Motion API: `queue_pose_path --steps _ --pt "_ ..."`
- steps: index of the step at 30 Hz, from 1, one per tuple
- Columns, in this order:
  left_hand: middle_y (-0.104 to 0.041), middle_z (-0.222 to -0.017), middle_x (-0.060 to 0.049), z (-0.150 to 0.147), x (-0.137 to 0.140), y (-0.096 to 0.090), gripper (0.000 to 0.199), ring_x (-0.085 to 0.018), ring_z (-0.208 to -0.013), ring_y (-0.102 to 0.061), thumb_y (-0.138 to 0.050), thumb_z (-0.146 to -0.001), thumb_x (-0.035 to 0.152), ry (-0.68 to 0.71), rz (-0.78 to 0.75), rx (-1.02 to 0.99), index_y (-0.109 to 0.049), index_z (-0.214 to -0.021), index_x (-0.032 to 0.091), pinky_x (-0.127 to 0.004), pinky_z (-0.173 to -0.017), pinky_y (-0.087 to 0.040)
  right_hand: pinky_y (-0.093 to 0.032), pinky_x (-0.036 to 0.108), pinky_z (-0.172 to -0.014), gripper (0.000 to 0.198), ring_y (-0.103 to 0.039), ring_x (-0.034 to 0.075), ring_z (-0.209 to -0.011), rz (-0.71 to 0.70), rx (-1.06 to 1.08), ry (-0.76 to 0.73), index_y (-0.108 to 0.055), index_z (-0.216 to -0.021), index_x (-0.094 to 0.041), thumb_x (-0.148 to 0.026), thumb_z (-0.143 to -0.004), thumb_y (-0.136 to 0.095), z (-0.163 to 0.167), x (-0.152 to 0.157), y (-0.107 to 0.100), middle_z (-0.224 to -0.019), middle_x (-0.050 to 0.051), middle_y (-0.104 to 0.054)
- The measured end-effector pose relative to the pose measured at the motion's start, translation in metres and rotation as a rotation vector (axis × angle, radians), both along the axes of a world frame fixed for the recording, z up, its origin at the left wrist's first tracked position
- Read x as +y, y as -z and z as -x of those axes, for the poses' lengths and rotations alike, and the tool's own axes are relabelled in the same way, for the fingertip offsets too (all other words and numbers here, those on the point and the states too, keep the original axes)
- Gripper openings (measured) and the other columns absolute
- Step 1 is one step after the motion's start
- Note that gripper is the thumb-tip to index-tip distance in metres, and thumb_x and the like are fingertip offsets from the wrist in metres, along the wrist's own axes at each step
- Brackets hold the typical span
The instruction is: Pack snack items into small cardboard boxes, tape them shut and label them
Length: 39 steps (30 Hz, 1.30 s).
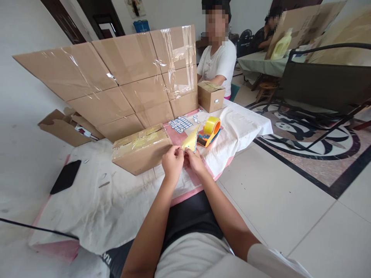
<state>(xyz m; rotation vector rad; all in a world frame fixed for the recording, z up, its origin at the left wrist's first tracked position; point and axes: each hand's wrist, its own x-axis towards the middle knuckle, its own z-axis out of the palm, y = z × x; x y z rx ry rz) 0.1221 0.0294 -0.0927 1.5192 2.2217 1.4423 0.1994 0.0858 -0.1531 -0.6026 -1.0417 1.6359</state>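
Observation:
Both my hands meet over the front of the cloth-covered table. My left hand (173, 161) is closed, pinching the lower left edge of a yellow sheet (191, 139) with a scalloped dark outline. My right hand (194, 160) is closed too, its thumb and fingers on the sheet's bottom edge. The sheet tilts upward to a point, and small marks show near its bottom. Just beyond it lies an orange tape dispenser (213, 131) with a roll of yellowish tape. A taped cardboard box (142, 148) stands at the left, beside my left hand.
A tall cardboard partition (130, 77) stands behind the box. A smaller box (211, 96) sits at the far corner, near a person in a white shirt (223, 58). Blue-outlined paper pieces (180, 124) lie on the cloth. A black phone-like slab (66, 177) rests at the left.

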Motion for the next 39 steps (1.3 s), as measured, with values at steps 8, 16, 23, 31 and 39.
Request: queue_pose_path --steps 8,16,23,31,39 --pt "-0.073 -0.074 -0.003 0.007 0.001 0.001 0.020 -0.020 -0.070 -0.067 -0.062 -0.086 0.040 -0.003 0.005 -0.013 -0.071 -0.089 0.023 -0.029 -0.070 -0.046 -0.045 0.024 -0.058 0.023 -0.054 0.014 -0.060 -0.008 -0.044 0.009 -0.058 -0.073 -0.022 -0.041 -0.084 -0.060 0.000 0.001 0.000 -0.063 -0.003 -0.058" --pt "-0.071 -0.069 -0.001 0.011 0.002 0.005 0.020 -0.018 -0.068 -0.066 -0.053 -0.092 0.034 -0.013 -0.072 -0.063 -0.068 -0.086 0.023 -0.028 -0.070 -0.046 -0.047 0.025 -0.061 0.025 -0.054 0.013 -0.059 -0.002 -0.051 0.009 -0.058 -0.071 -0.022 -0.042 -0.084 -0.060 0.000 -0.001 0.000 -0.065 -0.004 -0.060" --pt "-0.066 -0.064 0.002 0.012 0.001 0.003 0.021 -0.015 -0.063 -0.064 -0.049 -0.096 0.037 -0.034 -0.204 -0.141 -0.064 -0.093 0.022 -0.025 -0.067 -0.046 -0.051 0.026 -0.071 0.023 -0.060 0.015 -0.068 0.054 0.004 0.121 -0.057 -0.066 -0.022 -0.038 -0.079 -0.066 0.000 0.000 -0.006 -0.067 -0.003 -0.063" --pt "-0.066 -0.066 0.003 0.018 -0.004 -0.002 0.023 -0.014 -0.066 -0.065 -0.044 -0.098 0.037 -0.010 -0.305 -0.224 -0.062 -0.100 0.022 -0.026 -0.073 -0.049 -0.059 0.034 -0.069 0.015 -0.068 0.020 -0.067 0.138 0.094 0.170 -0.064 -0.078 -0.018 -0.024 -0.065 -0.068 0.011 0.029 -0.020 -0.073 0.004 -0.071" --pt "-0.070 -0.071 0.001 0.026 -0.011 -0.006 0.025 -0.016 -0.072 -0.067 -0.042 -0.098 0.040 -0.048 -0.312 -0.260 -0.061 -0.100 0.024 -0.026 -0.072 -0.049 -0.058 0.026 -0.074 0.019 -0.067 0.014 -0.081 0.092 0.167 0.283 -0.050 -0.079 -0.023 -0.021 -0.068 -0.065 0.028 0.087 -0.063 -0.071 -0.004 -0.064"
